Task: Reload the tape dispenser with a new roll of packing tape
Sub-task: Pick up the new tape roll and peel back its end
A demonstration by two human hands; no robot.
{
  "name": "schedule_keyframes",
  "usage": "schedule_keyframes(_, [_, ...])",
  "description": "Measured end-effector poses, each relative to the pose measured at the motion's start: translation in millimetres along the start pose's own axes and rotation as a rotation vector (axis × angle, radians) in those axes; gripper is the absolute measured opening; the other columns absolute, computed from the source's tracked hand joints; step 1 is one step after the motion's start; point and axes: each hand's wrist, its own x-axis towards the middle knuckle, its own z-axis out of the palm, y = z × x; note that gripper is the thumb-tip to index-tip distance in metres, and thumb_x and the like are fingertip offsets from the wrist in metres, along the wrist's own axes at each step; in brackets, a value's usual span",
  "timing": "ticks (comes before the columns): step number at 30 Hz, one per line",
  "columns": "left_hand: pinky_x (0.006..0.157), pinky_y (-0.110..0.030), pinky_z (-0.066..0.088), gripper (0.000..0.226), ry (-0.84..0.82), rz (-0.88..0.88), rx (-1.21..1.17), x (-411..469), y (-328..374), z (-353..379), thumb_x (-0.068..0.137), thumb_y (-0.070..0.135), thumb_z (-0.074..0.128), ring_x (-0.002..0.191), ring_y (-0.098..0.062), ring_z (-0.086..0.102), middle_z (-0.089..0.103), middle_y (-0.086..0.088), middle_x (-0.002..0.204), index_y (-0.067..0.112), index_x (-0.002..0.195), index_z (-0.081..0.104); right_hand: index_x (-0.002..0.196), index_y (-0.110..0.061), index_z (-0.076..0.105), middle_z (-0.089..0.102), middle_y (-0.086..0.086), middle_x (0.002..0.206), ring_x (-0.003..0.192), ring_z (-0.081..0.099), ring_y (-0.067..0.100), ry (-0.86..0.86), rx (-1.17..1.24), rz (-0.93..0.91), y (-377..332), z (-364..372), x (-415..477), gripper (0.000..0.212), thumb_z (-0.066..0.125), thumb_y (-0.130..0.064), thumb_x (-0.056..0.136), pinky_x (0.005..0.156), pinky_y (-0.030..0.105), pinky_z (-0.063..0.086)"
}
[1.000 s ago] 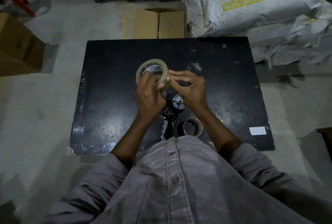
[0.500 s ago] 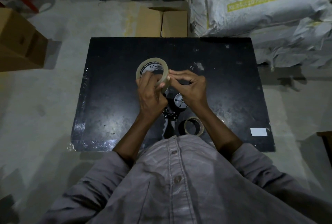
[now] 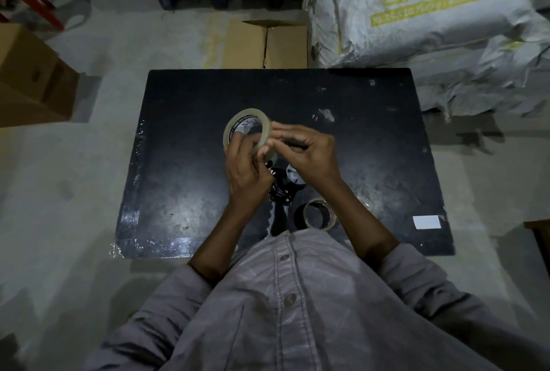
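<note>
**Two hands on the new tape roll, dispenser lying beneath**

One new tape roll [image 3: 238, 117] is held up on edge above the middle of the black worktop [image 3: 184, 162], its open centre turned toward the camera and a printed label visible inside the core. The near rim of the roll is gripped by the left hand [image 3: 245, 174], whose fingers [image 3: 238, 144] are curled round the band. The right edge of the roll is pinched by the thumb and fingertips of the right hand [image 3: 309, 156], whose remaining fingers are bent loosely. Whether a loose end of tape is caught in that pinch cannot be told in the dim light.

The tape dispenser [image 3: 279, 192] is laid flat on the worktop directly below both hands and is partly hidden by them; its dark handle is pointed toward the person. An empty cardboard core [image 3: 327, 223] is set on the worktop just beside the handle, on the right. A small white label [image 3: 426, 221] is seen near the worktop's near right corner. Beyond the far edge, a cardboard box [image 3: 265, 44] and stacked white sacks [image 3: 416, 7] are seen on the floor.
</note>
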Motion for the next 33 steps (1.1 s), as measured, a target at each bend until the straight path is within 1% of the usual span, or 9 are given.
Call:
schedule_keyframes(2, [0.089,-0.007,0.036,0.014,-0.008,0.021,0.009,0,0,-1,0.099,-0.007,0.068,0.100,-0.007,0.054,0.066,-0.013,0.106,0.001,0.109,0.073,0.118,-0.003,0.086,0.083,0.012,0.127,0.117,0.081,0.014,0.006,-0.055,-0.047,2,-2,1,0.021,0.086,-0.010,0.098,0.093,0.026,0.067])
schedule_keyframes(4, [0.088,-0.008,0.036,0.012,-0.017,0.036,0.019,-1,0,-1,0.099,-0.005,0.067,0.098,-0.009,0.054,0.066,-0.014,0.105,0.000,0.108,0.073,0.118,-0.003,0.086,0.083,0.012,0.126,0.116,0.081,0.015,-0.004,-0.098,-0.075,4,-3,1,0.021,0.085,-0.010,0.098,0.093,0.025,0.067])
schedule_keyframes(7, [0.082,-0.023,0.043,0.011,-0.023,0.045,0.022,-1,0,-1,0.101,-0.001,0.064,0.095,-0.018,0.059,0.066,-0.013,0.104,0.000,0.107,0.073,0.117,-0.004,0.087,0.083,0.010,0.126,0.113,0.082,0.014,0.008,-0.133,-0.089,5,-3,2,0.020,0.085,-0.013,0.099,0.086,0.033,0.071])
schedule_keyframes(9, [0.081,-0.027,0.042,0.011,-0.024,0.065,0.032,-1,1,-2,0.102,0.000,0.064,0.093,-0.022,0.060,0.066,-0.013,0.102,0.001,0.107,0.073,0.114,-0.004,0.087,0.082,0.009,0.126,0.110,0.082,0.014,0.022,-0.137,-0.088,3,-4,3,0.018,0.085,-0.013,0.099,0.081,0.035,0.072])
schedule_keyframes(13, [0.079,-0.033,0.045,0.011,-0.032,0.077,0.035,-1,1,-2,0.099,-0.006,0.067,0.092,-0.024,0.059,0.065,-0.013,0.102,0.001,0.105,0.073,0.105,0.000,0.086,0.075,0.012,0.124,0.112,0.078,0.020,0.043,-0.118,-0.099,-1,-3,4,0.011,0.085,-0.006,0.096,0.075,0.033,0.071])
schedule_keyframes(17, [0.076,-0.046,0.049,0.017,-0.022,0.064,0.021,-1,-1,-2,0.094,-0.012,0.070,0.093,-0.023,0.057,0.064,-0.013,0.101,0.001,0.105,0.073,0.102,0.002,0.083,0.068,0.014,0.123,0.110,0.076,0.024,0.053,-0.100,-0.099,-3,0,6,0.012,0.085,-0.009,0.096,0.076,0.041,0.072])
schedule_keyframes(24, [0.077,-0.052,0.053,0.015,0.000,0.093,-0.005,1,3,-3,0.097,-0.005,0.067,0.094,-0.025,0.062,0.066,-0.010,0.104,0.002,0.109,0.073,0.096,0.000,0.084,0.066,0.012,0.115,0.099,0.074,0.021,0.112,-0.171,-0.140,-11,4,10,0.011,0.084,-0.010,0.092,0.072,0.038,0.069])
schedule_keyframes(28, [0.077,-0.050,0.054,0.011,0.000,0.040,-0.021,1,3,-3,0.099,0.000,0.067,0.094,-0.025,0.063,0.066,-0.009,0.104,0.003,0.108,0.073,0.096,-0.001,0.083,0.067,0.011,0.115,0.099,0.074,0.019,0.119,-0.143,-0.095,-11,5,10,0.009,0.086,-0.008,0.091,0.071,0.039,0.069])
schedule_keyframes(33, [0.078,-0.047,0.055,0.011,0.002,0.033,-0.052,2,6,-4,0.100,0.002,0.067,0.096,-0.026,0.065,0.065,-0.007,0.107,0.003,0.109,0.073,0.095,-0.002,0.083,0.067,0.010,0.115,0.099,0.074,0.020,0.127,-0.144,-0.076,-11,4,10,0.017,0.084,-0.018,0.092,0.069,0.042,0.069])
